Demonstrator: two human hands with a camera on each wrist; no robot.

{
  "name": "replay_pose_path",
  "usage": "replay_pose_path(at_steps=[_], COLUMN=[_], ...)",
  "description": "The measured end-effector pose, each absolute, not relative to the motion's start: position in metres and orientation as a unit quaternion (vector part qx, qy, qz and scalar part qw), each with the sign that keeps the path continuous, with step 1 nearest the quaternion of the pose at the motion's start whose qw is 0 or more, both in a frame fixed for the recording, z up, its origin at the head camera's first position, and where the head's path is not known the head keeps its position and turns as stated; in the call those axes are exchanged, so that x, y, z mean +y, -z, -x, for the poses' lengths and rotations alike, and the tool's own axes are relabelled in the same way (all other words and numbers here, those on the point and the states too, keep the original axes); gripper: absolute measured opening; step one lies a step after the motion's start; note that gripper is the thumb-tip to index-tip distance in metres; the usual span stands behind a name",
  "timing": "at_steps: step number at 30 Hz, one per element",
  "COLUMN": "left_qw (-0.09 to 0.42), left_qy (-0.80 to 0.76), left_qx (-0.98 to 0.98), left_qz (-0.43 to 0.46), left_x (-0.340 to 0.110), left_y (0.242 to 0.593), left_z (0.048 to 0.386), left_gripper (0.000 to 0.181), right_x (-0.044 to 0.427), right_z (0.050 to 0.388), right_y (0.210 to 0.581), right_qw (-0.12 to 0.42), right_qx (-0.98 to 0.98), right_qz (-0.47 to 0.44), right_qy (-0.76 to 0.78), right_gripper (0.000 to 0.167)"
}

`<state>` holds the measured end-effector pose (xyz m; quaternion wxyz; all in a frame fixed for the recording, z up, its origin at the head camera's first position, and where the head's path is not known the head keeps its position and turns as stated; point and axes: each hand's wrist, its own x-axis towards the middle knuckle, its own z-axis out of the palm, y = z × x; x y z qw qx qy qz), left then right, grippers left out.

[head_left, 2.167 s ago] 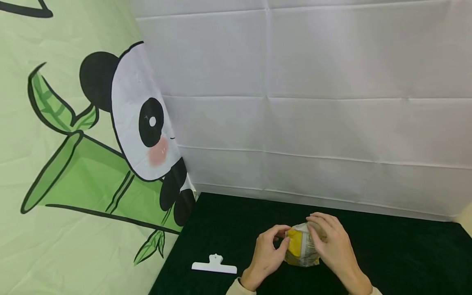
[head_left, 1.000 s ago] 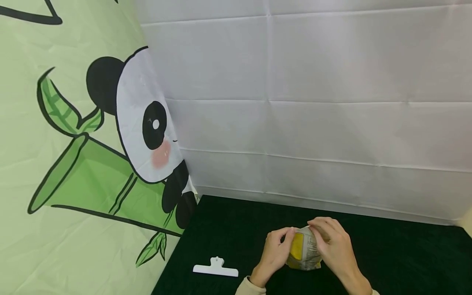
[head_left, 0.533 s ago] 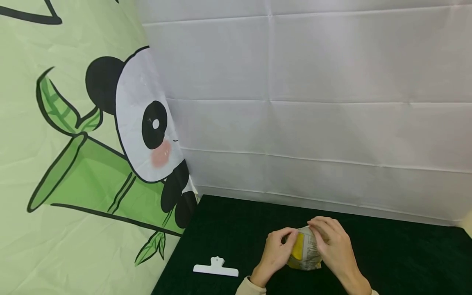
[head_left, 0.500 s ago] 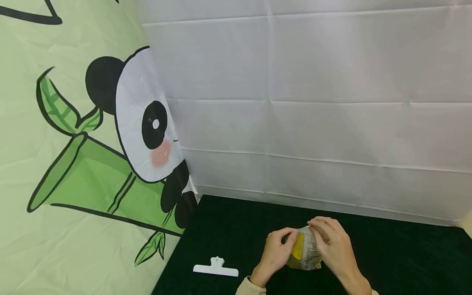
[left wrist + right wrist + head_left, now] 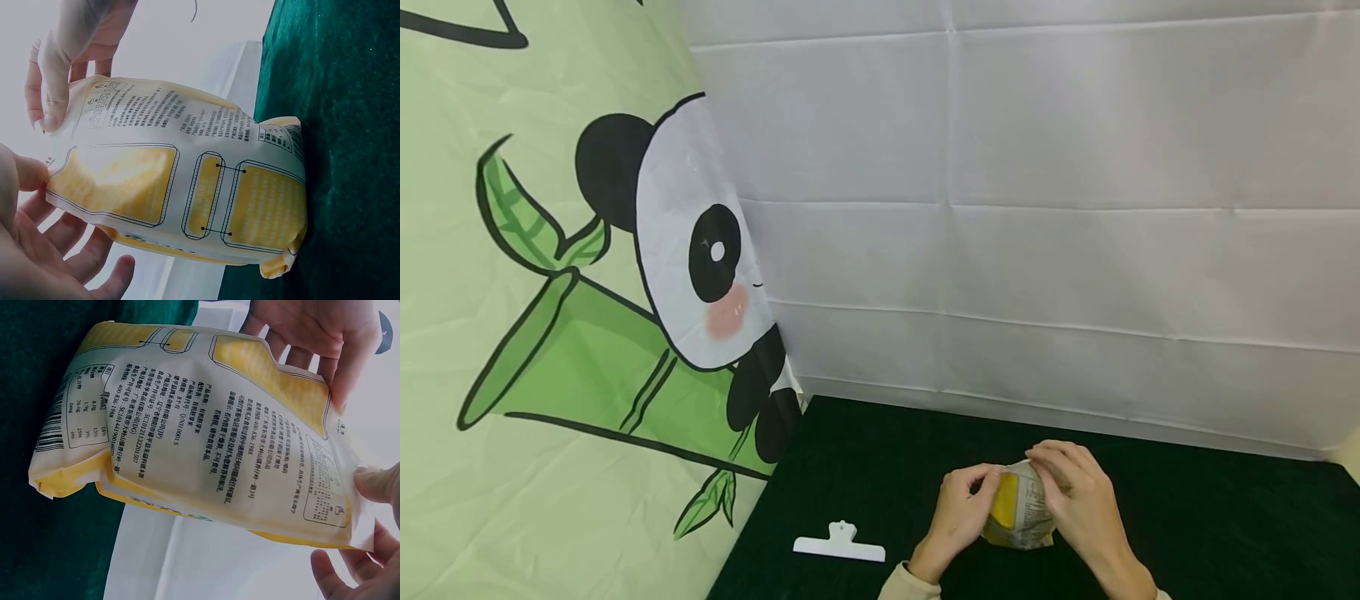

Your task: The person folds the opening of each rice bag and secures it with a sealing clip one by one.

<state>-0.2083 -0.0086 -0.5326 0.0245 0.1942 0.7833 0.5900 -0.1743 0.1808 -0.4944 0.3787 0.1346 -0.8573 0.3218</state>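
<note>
A yellow and white printed food bag (image 5: 1022,508) stands on the dark green tabletop, its base down and its top edge between both hands. My left hand (image 5: 958,512) pinches one top corner with thumb and forefinger, the other fingers spread behind it in the left wrist view. At the opposite top corner, my right hand (image 5: 1078,500) pinches the edge, as the right wrist view shows. Lines of small print and a barcode (image 5: 51,428) cover the bag's side. What is inside the bag is hidden. A white bag clip (image 5: 839,543) lies left of the left hand, untouched.
The dark green cloth (image 5: 865,450) covers the table, whose left edge runs down beside the clip. Behind it hangs a creased white sheet (image 5: 1075,250). On the left is a pale green curtain (image 5: 445,333) with a panda and bamboo picture.
Since the earliest frame, my left hand has shifted from the bag's left side to its top corner and pinches there. The right hand stays at its corner. The last half second shows hardly any movement.
</note>
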Motion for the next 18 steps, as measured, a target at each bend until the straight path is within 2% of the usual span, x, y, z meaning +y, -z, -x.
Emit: replay_pose_path(at_steps=[11, 18], left_qw=[0.011, -0.004], left_qy=[-0.596, -0.594], left_qx=[0.776, 0.776], left_qz=[-0.207, -0.211], left_x=[-0.0107, -0.0121], left_y=[0.5329, 0.5336], left_z=[0.2067, 0.2049], left_gripper=[0.033, 0.031], right_x=[0.1786, 0.1765], right_z=[0.1729, 0.1698], right_y=[0.4938, 0.4879], right_qw=[0.364, 0.323], right_qx=[-0.857, -0.880], right_qz=[-0.123, -0.072], right_qy=[-0.343, -0.341], right_gripper=[0.024, 0.021])
